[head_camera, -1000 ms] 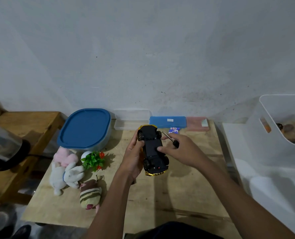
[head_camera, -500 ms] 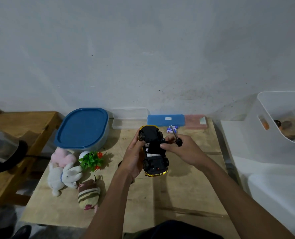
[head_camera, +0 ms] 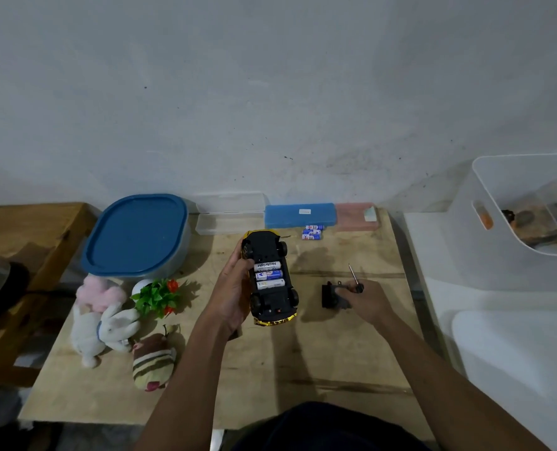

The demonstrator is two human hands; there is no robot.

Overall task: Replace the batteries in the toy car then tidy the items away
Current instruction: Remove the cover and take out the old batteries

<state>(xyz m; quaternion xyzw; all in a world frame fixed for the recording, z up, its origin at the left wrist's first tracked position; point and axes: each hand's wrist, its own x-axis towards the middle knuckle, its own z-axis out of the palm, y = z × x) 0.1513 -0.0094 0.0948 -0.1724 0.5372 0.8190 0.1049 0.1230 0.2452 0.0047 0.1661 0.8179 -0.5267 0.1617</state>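
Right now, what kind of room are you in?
Probably a home corner used for play or storage, though I can't be sure. Stuffed toys lie on a plain wooden table against a bare wall, with a white storage bin beside it.

A blue-lidded tub (head_camera: 138, 236) was set at the back left of the plywood table (head_camera: 319, 353), close to the grey wall (head_camera: 270, 92). Just to its right, an open clear plastic case (head_camera: 229, 214) was placed against the wall, followed by a blue case (head_camera: 299, 215) and a pink one (head_camera: 356, 217) in a row. In front of the tub, a pink plush (head_camera: 98, 292) was laid against a white rabbit plush (head_camera: 102, 332), with a small artificial plant (head_camera: 156, 296) beside them. A striped plush (head_camera: 153, 361) was found nearer the table's front edge. A white bin (head_camera: 498, 229) holding blurred items was seen at the far right, and a wooden bench (head_camera: 26, 229) at the left.
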